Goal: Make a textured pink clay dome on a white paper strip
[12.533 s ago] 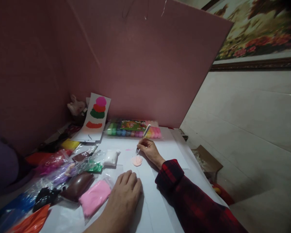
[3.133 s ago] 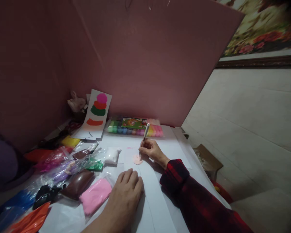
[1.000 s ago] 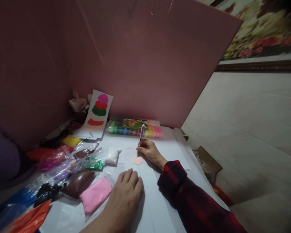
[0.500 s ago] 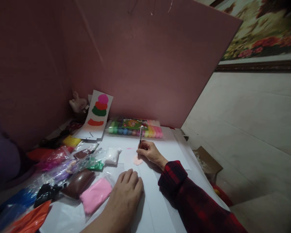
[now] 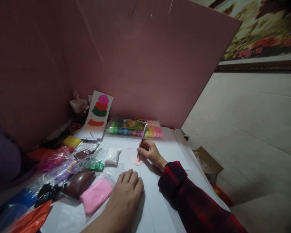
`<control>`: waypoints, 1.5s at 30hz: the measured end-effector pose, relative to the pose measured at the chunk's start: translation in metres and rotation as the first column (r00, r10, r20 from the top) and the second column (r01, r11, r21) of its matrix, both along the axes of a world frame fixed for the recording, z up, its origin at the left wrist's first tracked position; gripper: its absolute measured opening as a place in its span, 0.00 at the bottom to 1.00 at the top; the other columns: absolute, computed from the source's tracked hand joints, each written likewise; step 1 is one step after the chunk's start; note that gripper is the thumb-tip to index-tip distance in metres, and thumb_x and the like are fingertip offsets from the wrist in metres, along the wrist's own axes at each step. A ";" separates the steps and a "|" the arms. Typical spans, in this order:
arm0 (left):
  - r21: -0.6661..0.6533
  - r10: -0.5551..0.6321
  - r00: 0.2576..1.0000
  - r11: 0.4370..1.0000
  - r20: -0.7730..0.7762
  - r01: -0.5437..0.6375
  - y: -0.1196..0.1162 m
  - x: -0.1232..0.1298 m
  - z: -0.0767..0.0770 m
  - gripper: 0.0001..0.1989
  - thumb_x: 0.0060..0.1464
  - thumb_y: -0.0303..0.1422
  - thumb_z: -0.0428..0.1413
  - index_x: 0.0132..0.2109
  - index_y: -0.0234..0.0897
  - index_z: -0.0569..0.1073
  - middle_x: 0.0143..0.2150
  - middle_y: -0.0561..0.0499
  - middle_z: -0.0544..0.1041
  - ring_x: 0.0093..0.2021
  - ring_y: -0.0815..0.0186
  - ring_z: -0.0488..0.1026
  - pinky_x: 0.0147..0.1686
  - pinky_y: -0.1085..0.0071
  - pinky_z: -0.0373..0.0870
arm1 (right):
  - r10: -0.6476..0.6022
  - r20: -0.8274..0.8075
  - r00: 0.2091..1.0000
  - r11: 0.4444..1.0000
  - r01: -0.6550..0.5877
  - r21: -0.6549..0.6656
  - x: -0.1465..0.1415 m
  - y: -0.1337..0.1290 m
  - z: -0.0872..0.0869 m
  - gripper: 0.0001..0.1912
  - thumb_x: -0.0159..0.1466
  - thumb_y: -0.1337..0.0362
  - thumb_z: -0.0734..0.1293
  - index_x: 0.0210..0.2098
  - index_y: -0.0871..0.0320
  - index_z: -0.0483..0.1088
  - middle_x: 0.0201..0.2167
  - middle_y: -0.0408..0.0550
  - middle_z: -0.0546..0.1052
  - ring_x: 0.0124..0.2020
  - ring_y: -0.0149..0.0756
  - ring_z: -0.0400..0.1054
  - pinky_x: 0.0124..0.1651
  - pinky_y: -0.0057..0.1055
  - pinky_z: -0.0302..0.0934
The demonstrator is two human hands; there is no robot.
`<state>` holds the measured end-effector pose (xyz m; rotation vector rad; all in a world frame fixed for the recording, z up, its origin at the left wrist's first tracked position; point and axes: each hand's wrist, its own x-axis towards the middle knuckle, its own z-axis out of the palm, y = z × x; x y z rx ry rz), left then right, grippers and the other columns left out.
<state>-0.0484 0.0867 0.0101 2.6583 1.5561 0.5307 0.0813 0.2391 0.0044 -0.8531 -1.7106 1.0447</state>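
My right hand [image 5: 151, 153] pinches a slim pen-like tool [image 5: 144, 134] with a pale top end. The tool's lower tip touches a flat peach patch [image 5: 137, 160] on the white paper [image 5: 157, 197]. A faint pink mark [image 5: 130, 149] shows just beyond the patch. My left hand [image 5: 128, 191] lies palm down on the paper nearer to me, its fingers flat and side by side, with nothing seen in it. Just left of it is a pink clay packet [image 5: 96, 195].
Bagged clay, including a brown packet [image 5: 79, 184] and a white one [image 5: 112, 156], covers the left side. Behind stand a card with coloured patches [image 5: 99, 111] and a pack of coloured clay [image 5: 135, 127]. A pink board [image 5: 145, 64] rises at the back.
The tool's top has tilted to the right in my right hand, and its tip remains at the peach patch. My left hand has hardly moved.
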 end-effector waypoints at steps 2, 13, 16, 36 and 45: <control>-0.015 0.000 1.000 1.000 -0.015 -0.001 0.000 0.000 0.001 0.12 0.56 0.22 0.47 0.46 0.35 0.70 0.44 0.43 0.71 0.47 0.56 0.65 0.48 0.57 0.63 | 0.059 0.040 0.997 0.998 -0.059 -0.015 -0.001 -0.003 0.000 0.06 0.51 0.64 0.69 0.23 0.59 0.67 0.18 0.39 0.66 0.20 0.27 0.59 0.24 0.25 0.55; -0.032 -0.005 1.000 0.999 -0.019 0.004 0.001 0.001 -0.001 0.11 0.56 0.23 0.48 0.44 0.34 0.71 0.44 0.43 0.71 0.46 0.56 0.64 0.47 0.56 0.62 | 0.049 0.071 0.996 0.996 -0.054 0.070 -0.008 -0.006 0.000 0.08 0.53 0.66 0.68 0.21 0.59 0.65 0.18 0.37 0.63 0.22 0.26 0.55 0.27 0.26 0.53; -0.043 -0.002 0.999 0.999 -0.046 0.001 0.001 0.001 -0.001 0.11 0.56 0.23 0.48 0.45 0.33 0.71 0.44 0.42 0.71 0.46 0.56 0.64 0.47 0.56 0.62 | 0.022 0.058 0.998 0.994 -0.028 0.102 -0.009 -0.003 -0.003 0.09 0.54 0.65 0.67 0.21 0.58 0.64 0.19 0.37 0.62 0.22 0.27 0.54 0.27 0.26 0.52; -0.033 0.001 1.000 0.999 -0.010 -0.001 0.001 0.001 -0.001 0.12 0.56 0.23 0.47 0.44 0.35 0.71 0.44 0.43 0.71 0.46 0.57 0.64 0.48 0.56 0.63 | -0.021 0.072 0.997 0.994 0.013 0.106 -0.007 -0.002 -0.003 0.08 0.53 0.66 0.68 0.20 0.58 0.66 0.17 0.38 0.64 0.20 0.27 0.57 0.25 0.26 0.53; -0.033 0.003 1.000 0.999 0.017 -0.002 0.000 0.001 0.000 0.11 0.56 0.23 0.47 0.43 0.35 0.71 0.43 0.44 0.71 0.46 0.57 0.64 0.47 0.56 0.62 | -0.115 -0.005 0.993 0.988 0.115 0.104 -0.008 -0.001 -0.004 0.07 0.57 0.64 0.66 0.24 0.57 0.66 0.22 0.41 0.68 0.25 0.30 0.62 0.30 0.28 0.58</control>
